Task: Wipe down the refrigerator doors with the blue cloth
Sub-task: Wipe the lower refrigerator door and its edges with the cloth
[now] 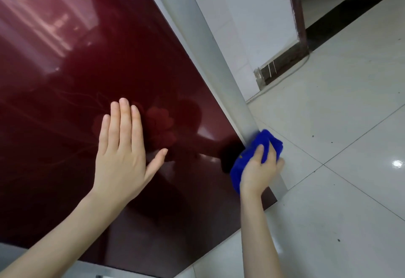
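The glossy dark red refrigerator door [105, 62] fills the left and middle of the view, with a faint flower pattern and a grey metal edge strip [210, 43] along its right side. My left hand [122, 148] lies flat on the door, fingers together and thumb spread, holding nothing. My right hand [258, 168] grips the bunched blue cloth [252, 155] and presses it against the lower right corner of the door, over the grey strip.
White glossy floor tiles [339, 124] spread to the right and below. A white tiled wall [252, 25] stands behind the fridge, with a dark brown door frame [298, 14] and a thin cable on the floor near it.
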